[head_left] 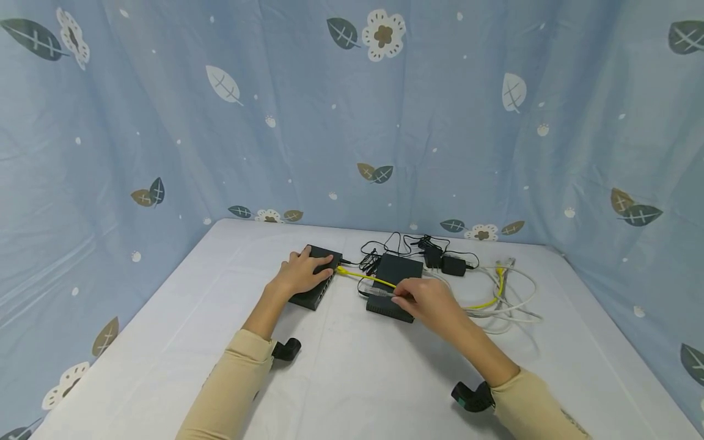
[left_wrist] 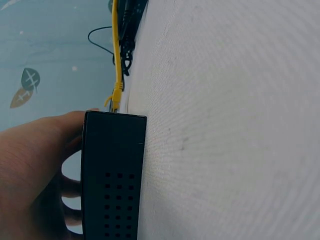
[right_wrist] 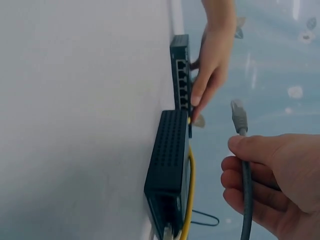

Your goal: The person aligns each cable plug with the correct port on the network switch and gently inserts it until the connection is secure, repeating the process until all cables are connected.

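Note:
My left hand (head_left: 299, 273) rests over the top of a black network switch (head_left: 315, 294), fingers spread across it. Several ports line its side in the right wrist view, and a yellow network cable (left_wrist: 117, 55) is plugged in near the far end. My right hand (right_wrist: 280, 175) pinches a grey network cable (right_wrist: 246, 195) between thumb and forefinger, its clear plug (right_wrist: 237, 107) sticking out free past the fingertips. In the head view this hand hovers by a second black box (head_left: 397, 267) with a vented front. The yellow cable passes above that box.
Behind the boxes lie black power adapters (head_left: 453, 266) with tangled black leads (head_left: 397, 244). Loops of white and grey cable (head_left: 530, 299) spread to the right. All stands on a white-covered table (head_left: 341, 391), with a patterned blue curtain (head_left: 308, 110) around its back and sides.

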Demonstrator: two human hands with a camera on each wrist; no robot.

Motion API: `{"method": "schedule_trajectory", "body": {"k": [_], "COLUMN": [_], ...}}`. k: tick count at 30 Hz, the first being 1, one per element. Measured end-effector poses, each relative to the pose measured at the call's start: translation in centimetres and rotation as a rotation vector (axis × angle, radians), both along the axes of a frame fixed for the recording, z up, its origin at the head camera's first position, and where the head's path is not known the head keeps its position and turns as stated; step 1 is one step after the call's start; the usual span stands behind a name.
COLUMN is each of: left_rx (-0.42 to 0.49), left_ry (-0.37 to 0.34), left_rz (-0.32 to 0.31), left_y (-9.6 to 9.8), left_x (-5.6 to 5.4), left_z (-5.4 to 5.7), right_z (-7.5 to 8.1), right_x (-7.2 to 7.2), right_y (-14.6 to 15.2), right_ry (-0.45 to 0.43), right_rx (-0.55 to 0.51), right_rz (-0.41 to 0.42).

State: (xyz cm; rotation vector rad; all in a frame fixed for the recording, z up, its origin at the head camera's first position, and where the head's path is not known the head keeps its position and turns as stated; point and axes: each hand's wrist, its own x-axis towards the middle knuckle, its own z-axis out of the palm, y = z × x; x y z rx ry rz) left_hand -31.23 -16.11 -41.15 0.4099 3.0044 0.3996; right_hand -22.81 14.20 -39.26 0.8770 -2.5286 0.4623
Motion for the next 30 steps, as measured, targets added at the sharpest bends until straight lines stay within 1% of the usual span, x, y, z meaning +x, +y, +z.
{"method": "schedule_trajectory", "body": {"k": [4, 7, 11, 14, 22, 26, 30], "left_rx": [0.002, 0.002, 0.002, 0.003, 0.001, 0.003, 0.003], "left_ry": [-0.002, 0.001, 0.012, 0.018, 0.012, 0.013, 0.013], "left_rz": [0.002, 0.002, -0.002, -0.005, -0.003, -0.005, -0.013], "left_y": [-0.1, -0.1, -0.2, -0.3, -0.4, -0.2, -0.1], "left_x": [0.0, 0.0, 0.0, -0.1, -0.1, 0.0, 0.1], "left_z": [0.0, -0.1, -0.3, -0.3, -0.2, 0.0, 0.2], "right_z": [0.1, 0.1, 0.0, -0.2, -0.6, -1.0, -1.5], "right_x": [-0.1, -0.2, -0.4, -0.7, -1.7, -2.0, -2.2], "right_y": [-1.1, -1.8, -2.5, -2.9, -4.0, -4.2, -4.0], "right_ry": [0.022, 0.012, 0.015, 0.018, -0.004, 0.030, 0.102], "right_rx": [0.038, 0.053, 0.048, 0.052, 0.082, 0.099, 0.107], "right_rz": [-0.006, 0.010, 0.042, 0.051, 0.017, -0.008, -0.021]}}
